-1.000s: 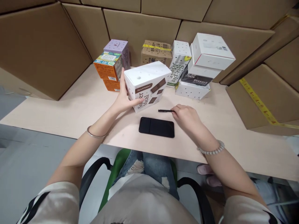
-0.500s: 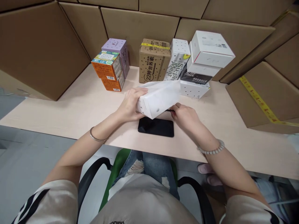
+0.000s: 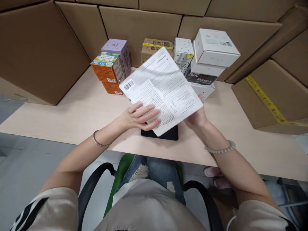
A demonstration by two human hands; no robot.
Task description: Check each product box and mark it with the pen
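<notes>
A flat white box (image 3: 179, 93) is held tilted above the table, its broad side turned up. That side carries fine print and a barcode label. My right hand (image 3: 198, 116) grips its right corner, with most fingers hidden behind it; whether anything else is in that hand cannot be seen. Across the lower left of the printed side lies my left hand (image 3: 141, 118), fingers stretched and slightly spread. Beneath the box, a black smartphone (image 3: 168, 134) rests on the table near the front edge, partly covered.
Orange boxes (image 3: 106, 73) and a purple box (image 3: 116, 46) stand back left on the wooden table (image 3: 81, 118). Behind the white box are a brown carton (image 3: 149, 49) and a dotted white box (image 3: 184, 51). White boxes (image 3: 216, 48) are stacked right. Large cardboard cartons (image 3: 141, 27) enclose the table.
The white box has turned so its printed broad side faces me. My left hand has moved from gripping its end onto that side. The small dark thing in my right fingers is now hidden.
</notes>
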